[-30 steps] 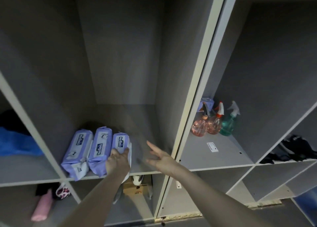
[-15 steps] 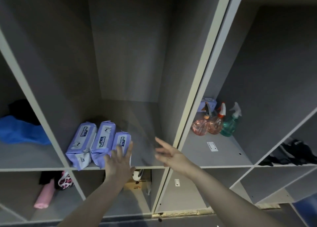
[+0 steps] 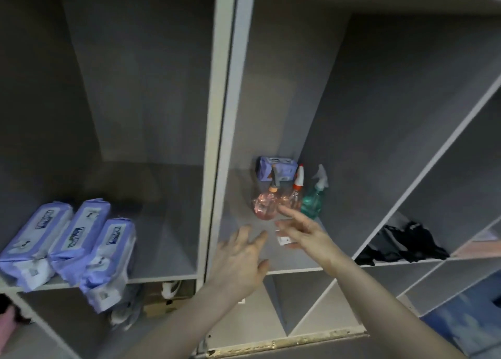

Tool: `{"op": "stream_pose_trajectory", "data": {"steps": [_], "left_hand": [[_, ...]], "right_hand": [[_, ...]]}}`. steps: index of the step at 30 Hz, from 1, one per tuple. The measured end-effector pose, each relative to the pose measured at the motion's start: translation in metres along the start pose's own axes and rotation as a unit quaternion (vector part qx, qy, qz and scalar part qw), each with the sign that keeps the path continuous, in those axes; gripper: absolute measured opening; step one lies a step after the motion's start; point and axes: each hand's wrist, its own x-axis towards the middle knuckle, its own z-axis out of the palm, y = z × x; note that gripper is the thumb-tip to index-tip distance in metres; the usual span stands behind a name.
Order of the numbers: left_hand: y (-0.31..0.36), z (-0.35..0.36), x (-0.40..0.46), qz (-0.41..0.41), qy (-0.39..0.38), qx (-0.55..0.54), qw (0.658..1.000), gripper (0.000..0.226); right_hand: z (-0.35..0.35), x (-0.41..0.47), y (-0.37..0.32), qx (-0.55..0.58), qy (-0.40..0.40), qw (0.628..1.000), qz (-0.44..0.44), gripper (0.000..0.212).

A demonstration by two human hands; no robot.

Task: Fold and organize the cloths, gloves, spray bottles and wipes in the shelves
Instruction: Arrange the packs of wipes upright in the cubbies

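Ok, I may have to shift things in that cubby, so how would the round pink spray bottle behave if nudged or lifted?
The pink spray bottle looks like thin clear plastic, so probably light and a bit slick. Its bulbous body under a tall trigger head suggests it could tip when pushed. It stands tight against the second pink bottle, so a nudge would likely knock that one too.

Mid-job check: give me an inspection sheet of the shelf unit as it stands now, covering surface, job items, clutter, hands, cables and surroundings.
Surface: grey shelf with a small white label.
Job's things: three wipe packs side by side in the left bay, overhanging its front edge; fourth wipe pack behind two pink spray bottles and a green spray bottle; black cloths in the right bay.
Clutter: cardboard box in the lower bay.
Hands: left hand and right hand open, empty, reaching toward the bottles.
Cables: nothing seen.
Surroundings: dim; upper bays hold nothing visible.
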Motion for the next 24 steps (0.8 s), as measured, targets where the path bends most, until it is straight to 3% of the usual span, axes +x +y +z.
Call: {"op": "stream_pose_trajectory", "data": {"steps": [7,15,24], "left_hand": [[0.040,0.032,0.079,-0.099,-0.014,-0.098,0.990,0.069],[0.010,0.075,0.135,-0.216,-0.062,-0.283,0.932,0.089],[-0.051,0.145,0.193,-0.255,-0.158,-0.140,0.944,0.114]], "right_hand": [[-0.088,0.022,0.025,-0.014,-0.008,1.000,-0.025,0.048],[-0.112,0.085,0.021,-0.082,-0.079,0.992,-0.051,0.063],[-0.117,0.218,-0.006,-0.224,-0.108,0.964,-0.097,0.075]]}}
